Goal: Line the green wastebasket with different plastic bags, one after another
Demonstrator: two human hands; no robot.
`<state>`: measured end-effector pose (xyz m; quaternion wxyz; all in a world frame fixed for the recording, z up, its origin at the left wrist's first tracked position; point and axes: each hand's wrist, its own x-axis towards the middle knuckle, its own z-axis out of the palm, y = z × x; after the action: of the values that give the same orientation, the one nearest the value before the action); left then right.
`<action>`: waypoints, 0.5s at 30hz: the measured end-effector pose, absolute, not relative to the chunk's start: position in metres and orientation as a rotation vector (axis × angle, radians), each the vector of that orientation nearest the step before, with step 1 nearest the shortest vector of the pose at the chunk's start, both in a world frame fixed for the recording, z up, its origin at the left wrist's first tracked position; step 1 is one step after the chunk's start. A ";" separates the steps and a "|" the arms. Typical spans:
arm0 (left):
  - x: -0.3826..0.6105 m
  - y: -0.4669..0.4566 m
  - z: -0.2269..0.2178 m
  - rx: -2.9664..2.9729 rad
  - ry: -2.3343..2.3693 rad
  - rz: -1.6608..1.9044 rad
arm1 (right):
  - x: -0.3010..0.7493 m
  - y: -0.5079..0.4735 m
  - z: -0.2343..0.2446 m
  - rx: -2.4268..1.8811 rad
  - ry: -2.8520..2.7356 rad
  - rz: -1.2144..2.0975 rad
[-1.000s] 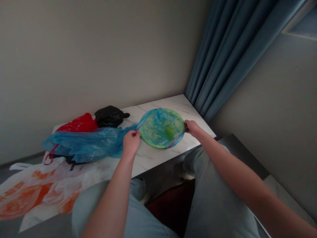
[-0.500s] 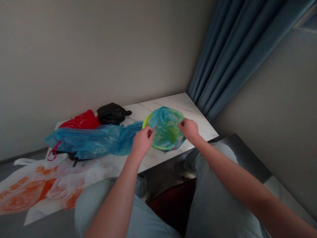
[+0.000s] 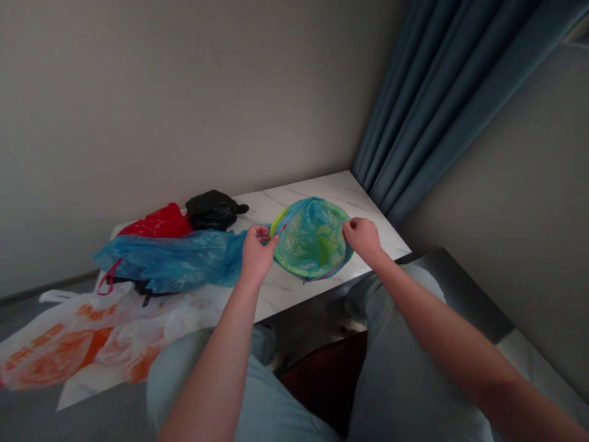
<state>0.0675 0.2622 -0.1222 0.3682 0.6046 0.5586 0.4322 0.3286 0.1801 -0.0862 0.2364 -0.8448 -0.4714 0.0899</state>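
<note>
Pinching a blue drawstring liner point(image 3: 309, 244) with the right hand point(image 3: 364, 237), spanning the rim of a lime-green basket point(image 3: 277, 220) with the left hand point(image 3: 257, 253).
Parting left thumb from fingers, firmness unclear; seemingly holding opposite sides to keep the liner open inside the basket, with another blue bag point(image 3: 179, 258) to the basket's left.

"Where did the basket point(image 3: 277, 221) stand?"

"On the tabletop point(image 3: 285, 296), with a bag point(image 3: 315, 236) inside it."

"And the other bags point(image 3: 172, 261)?"

"They lay left of the basket, before the wall point(image 3: 193, 92)."

"The curtain point(image 3: 427, 116)?"

"It hung at the tabletop's far right corner."
</note>
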 end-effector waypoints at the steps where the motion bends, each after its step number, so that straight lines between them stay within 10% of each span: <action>1: 0.065 0.261 -0.120 1.550 1.503 1.082 | 0.336 0.184 -0.087 -2.304 -1.219 0.243; 8: 0.042 0.245 -0.100 1.401 1.443 0.265 | 0.376 0.218 -0.096 -2.172 -0.805 0.693; 15: 0.036 0.245 -0.093 1.598 1.336 0.193 | 0.357 0.213 -0.096 -1.905 -0.585 1.276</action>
<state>0.0364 0.2452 -0.0932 0.5010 0.6612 0.5527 0.0798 0.3575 0.2132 -0.0961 0.3778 -0.7454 -0.2290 0.4991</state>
